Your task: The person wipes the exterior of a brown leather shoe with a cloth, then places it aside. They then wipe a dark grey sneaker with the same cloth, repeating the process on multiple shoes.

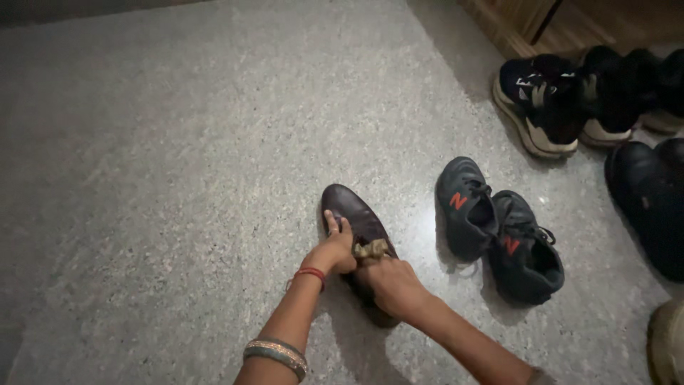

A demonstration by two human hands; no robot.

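Left hand (pixel 333 251) pins brown shoe (pixel 358 246) on the floor (pixel 178 178), fingers pressed on its side; right hand (pixel 390 284) fingers clamped on a crumpled cloth (pixel 372 249) atop the shoe; risk: light hold, shoe may skid toward dark sneakers (pixel 499 232); more shoes (pixel 570 100) beyond.

Shoe: a dark brown leather shoe (pixel 354 214) with a smooth, round toe.
Pose: it lies flat on the grey floor (pixel 178 142), toe pointing away, heel hidden under the hands.
Cloth: a small, crumpled, tan cloth (pixel 372 249) sits on top of the shoe, near its opening.
Place: just left of a pair of dark sneakers.
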